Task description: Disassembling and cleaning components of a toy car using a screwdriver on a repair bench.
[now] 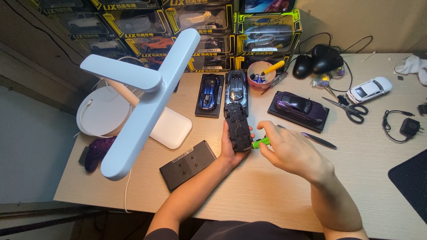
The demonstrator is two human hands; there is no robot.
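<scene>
A black model car (237,127) is being held upside down by the left hand (231,149) above the wooden desk (267,186), while a green screwdriver (261,142) is being gripped by the right hand (289,149) at its underside.

A black model car (237,128) lies upside down, dark underside up, near the desk's middle. A green-handled screwdriver (261,142) touches its near-right end.

At the upper left of the frame you see a white desk lamp (142,95) over a round white base (100,113), with stacked boxed model cars (195,31) behind. Centre top holds a blue model car (209,92), a grey one (236,86) and a pink cup (260,74). Toward the right lie a purple model car (300,106), scissors (349,108) and a white model car (369,89).
</scene>
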